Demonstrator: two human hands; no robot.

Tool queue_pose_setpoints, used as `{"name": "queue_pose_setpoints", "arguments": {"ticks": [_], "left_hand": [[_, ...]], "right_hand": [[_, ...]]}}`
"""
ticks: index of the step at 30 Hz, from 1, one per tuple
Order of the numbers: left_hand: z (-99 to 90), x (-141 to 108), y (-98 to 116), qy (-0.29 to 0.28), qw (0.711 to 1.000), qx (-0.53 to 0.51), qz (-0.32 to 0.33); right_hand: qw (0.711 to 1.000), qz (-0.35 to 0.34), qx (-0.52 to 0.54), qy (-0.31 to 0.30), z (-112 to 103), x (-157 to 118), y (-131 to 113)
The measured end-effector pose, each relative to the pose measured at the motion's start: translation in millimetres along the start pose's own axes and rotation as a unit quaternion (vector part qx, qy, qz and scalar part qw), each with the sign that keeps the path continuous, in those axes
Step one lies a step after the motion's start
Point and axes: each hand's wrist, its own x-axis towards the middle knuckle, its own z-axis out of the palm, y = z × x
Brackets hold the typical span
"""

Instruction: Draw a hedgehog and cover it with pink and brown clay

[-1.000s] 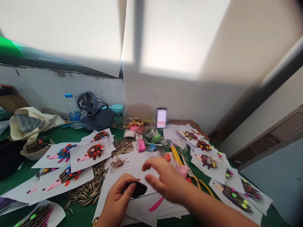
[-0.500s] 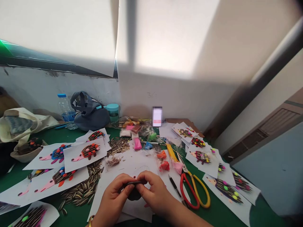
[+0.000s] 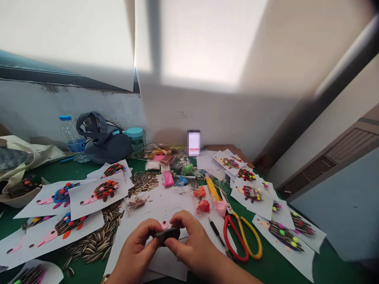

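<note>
Between my two hands is a flattened piece of dark modelling clay, held above the white paper. My left hand pinches its left edge between thumb and fingers. On the other edge, my right hand grips it with the thumb below and fingers behind. Just beyond the clay, a small pink clay shape with a dark dot lies on the paper beside a faint pencil outline. My hands and the clay hide the lower part of that drawing.
Red-and-yellow-handled scissors and a black pen lie to the right. Sunflower seeds are piled left. Finished hedgehog pictures flank both sides. Bagged coloured clay, a phone, a bottle and a bag stand behind.
The dark clay has tilted and turned between my fingers, from a lobe hanging down to a flatter pose. My right fingers have shifted on it. The view has moved slightly right.
</note>
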Motion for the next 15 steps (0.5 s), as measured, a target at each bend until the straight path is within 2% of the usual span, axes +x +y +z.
{"name": "queue_pose_setpoints", "arguments": {"ticks": [3,6,9,11,15], "left_hand": [[1.2,-2,1,0.008,1.0,-0.02,-0.01],[1.2,-6,-5,0.016,0.999,-0.037,-0.037],[-1.3,-10,-10,0.031,0.998,-0.031,-0.055],[-4.0,-10,-10,0.022,0.999,-0.005,-0.043],[-7.6,-6,-3,-0.036,0.998,0.044,0.025]], "right_hand": [[1.0,0.025,-0.002,-0.01,2,1,0],[0.999,0.01,-0.016,-0.042,1,4,-1],[0.999,-0.009,-0.038,-0.038,0,6,-2],[0.998,-0.016,-0.058,-0.036,0,6,0],[0.993,-0.046,-0.102,-0.039,4,5,5]]}}
